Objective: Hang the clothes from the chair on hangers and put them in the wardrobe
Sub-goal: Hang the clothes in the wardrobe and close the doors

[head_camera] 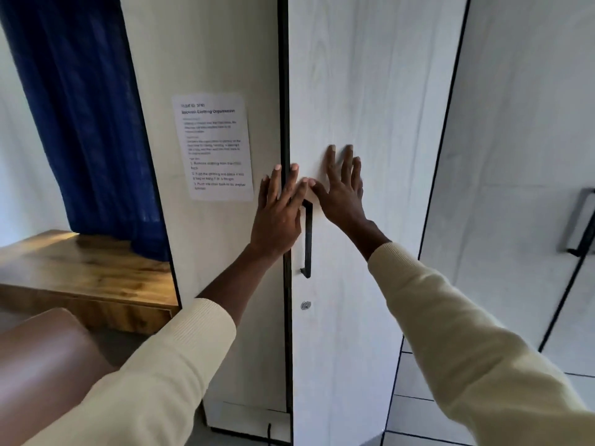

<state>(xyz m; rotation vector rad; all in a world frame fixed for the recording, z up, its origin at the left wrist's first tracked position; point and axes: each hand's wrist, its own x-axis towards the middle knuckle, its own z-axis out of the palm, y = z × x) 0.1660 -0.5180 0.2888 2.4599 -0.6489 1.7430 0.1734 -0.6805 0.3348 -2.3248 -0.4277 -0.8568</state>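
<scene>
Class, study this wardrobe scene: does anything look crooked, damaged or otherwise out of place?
Nothing stands out. The white wood-grain wardrobe door looks intact, its black metal handle hangs straight, and the printed paper sheet lies flat on the wardrobe's side panel, only slightly tilted. Both hands, left and right, rest open against the door.

Paper sheet on wardrobe side: "Clothing Organisation", rest blurred.
</scene>
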